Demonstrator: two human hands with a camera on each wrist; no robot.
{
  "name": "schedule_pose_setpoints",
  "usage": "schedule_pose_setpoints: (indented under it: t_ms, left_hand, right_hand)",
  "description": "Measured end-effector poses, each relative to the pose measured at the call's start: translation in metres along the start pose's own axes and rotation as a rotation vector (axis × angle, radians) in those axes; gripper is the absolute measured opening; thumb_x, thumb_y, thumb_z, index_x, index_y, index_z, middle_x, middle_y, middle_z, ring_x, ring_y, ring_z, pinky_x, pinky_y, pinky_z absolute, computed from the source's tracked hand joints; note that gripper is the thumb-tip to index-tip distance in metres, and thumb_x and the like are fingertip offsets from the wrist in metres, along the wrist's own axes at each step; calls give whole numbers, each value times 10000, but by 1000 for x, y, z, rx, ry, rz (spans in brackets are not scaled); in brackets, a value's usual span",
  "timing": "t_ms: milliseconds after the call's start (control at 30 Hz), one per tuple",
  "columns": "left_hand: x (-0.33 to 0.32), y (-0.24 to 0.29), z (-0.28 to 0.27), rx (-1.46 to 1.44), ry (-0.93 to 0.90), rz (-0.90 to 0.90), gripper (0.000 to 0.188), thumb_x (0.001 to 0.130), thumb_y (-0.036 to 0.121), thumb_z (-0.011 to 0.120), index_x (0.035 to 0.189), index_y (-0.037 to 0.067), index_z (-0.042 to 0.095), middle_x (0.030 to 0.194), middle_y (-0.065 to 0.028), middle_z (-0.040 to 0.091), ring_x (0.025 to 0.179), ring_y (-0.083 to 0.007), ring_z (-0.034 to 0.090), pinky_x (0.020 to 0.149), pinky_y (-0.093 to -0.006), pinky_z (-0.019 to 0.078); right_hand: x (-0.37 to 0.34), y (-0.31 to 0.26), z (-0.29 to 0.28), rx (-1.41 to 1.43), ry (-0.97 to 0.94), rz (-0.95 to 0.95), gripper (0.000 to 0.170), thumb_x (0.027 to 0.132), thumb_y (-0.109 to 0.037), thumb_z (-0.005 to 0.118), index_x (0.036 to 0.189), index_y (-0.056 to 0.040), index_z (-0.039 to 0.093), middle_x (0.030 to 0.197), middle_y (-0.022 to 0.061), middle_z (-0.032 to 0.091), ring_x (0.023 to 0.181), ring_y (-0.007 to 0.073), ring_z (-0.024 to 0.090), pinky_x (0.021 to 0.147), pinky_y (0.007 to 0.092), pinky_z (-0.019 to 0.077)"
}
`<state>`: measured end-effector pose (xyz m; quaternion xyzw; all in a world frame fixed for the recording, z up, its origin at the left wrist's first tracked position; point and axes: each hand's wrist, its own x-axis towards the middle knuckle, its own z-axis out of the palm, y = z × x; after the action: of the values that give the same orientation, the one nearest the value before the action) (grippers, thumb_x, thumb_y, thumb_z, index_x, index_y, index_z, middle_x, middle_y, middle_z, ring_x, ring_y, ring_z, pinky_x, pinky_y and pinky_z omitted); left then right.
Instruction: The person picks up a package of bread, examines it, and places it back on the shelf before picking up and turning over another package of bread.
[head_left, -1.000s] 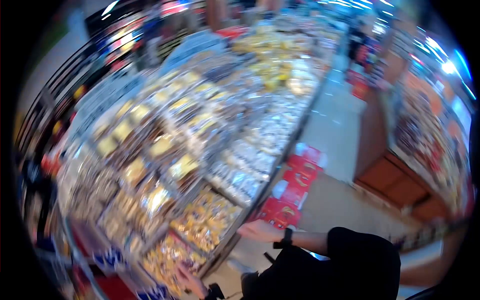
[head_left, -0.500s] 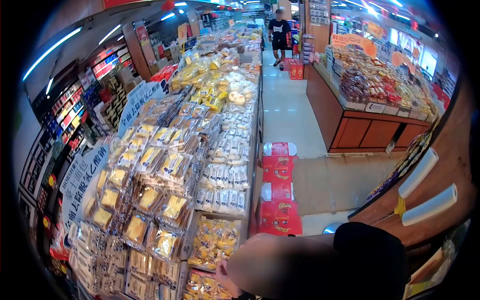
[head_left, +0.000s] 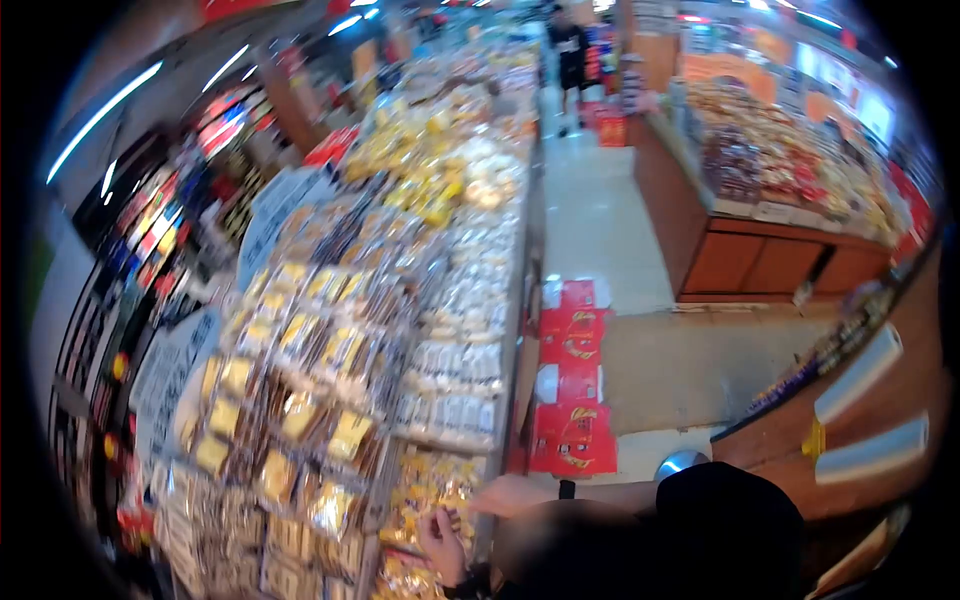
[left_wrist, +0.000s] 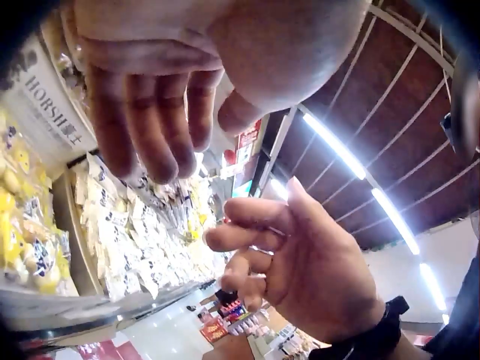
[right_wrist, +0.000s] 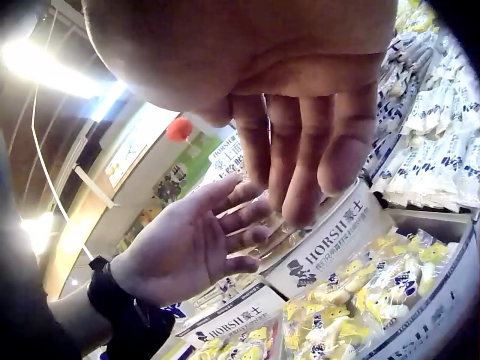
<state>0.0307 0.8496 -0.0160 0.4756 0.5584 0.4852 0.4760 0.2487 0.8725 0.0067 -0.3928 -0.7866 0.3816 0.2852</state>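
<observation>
See long bread display (head_left: 508, 410). Holding nothing in left hand (right_wrist: 184, 251) or right hand (left_wrist: 307, 262), with fingers loosely bent, at display's near end. Find yellow-printed packets (right_wrist: 397, 292) boxed in display's near end; probably light, soft, crushable, slippery-wrapped: best pinched by film edges.

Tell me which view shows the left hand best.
The right wrist view: the left hand shows nearly whole there, palm visible. The left wrist view crops it along the top; the head view shows it small and blurred.
</observation>
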Motion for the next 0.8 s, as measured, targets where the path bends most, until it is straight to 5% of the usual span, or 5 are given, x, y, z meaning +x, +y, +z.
schedule_pose_setpoints:
  t_ms: [167, 333, 533, 667, 800]
  left_hand:
    - [3, 18, -43, 114, 257, -24, 244, 996, 207, 576, 1036, -25, 638, 924, -65, 680, 831, -110, 627, 746, -254, 508]
    - [-5, 26, -109, -75, 546, 37, 235, 1009, 249, 549, 1005, 36, 649, 896, -25, 686, 765, -76, 618, 619, -234, 497]
    - [11, -45, -214, -76, 855, 38, 247, 995, 273, 574, 985, 37, 646, 883, -21, 678, 775, -80, 610, 627, -222, 479]
    - [33, -57, -254, 5, 924, -16, 290, 978, 205, 572, 1155, -23, 604, 1010, -94, 665, 894, -154, 600, 800, -282, 482]
    - [63, -81, -281, -165, 901, -50, 411, 980, 203, 557, 1327, -11, 507, 1161, -127, 612, 996, -177, 576, 868, -299, 464]
  right_hand:
    - [49, -23, 7, 143, -70, 69, 261, 964, -286, 574, 1061, -65, 674, 909, 204, 652, 801, 367, 644, 680, 382, 518]
    - [101, -58, 62, 208, -214, -65, 305, 962, -305, 572, 1016, -26, 684, 875, 149, 682, 803, 321, 662, 697, 387, 508]
    - [161, -91, 190, 279, -401, -222, 439, 983, -288, 545, 1299, 16, 520, 1219, 204, 578, 995, 295, 624, 829, 370, 503]
    - [226, -90, 279, 273, -255, -139, 646, 984, -329, 525, 1433, 86, 317, 1443, 296, 391, 1354, 398, 383, 1107, 425, 329]
    - [276, -92, 315, 192, -90, 115, 724, 954, -345, 552, 1444, 109, 273, 1478, 328, 328, 1390, 426, 320, 1146, 425, 270]
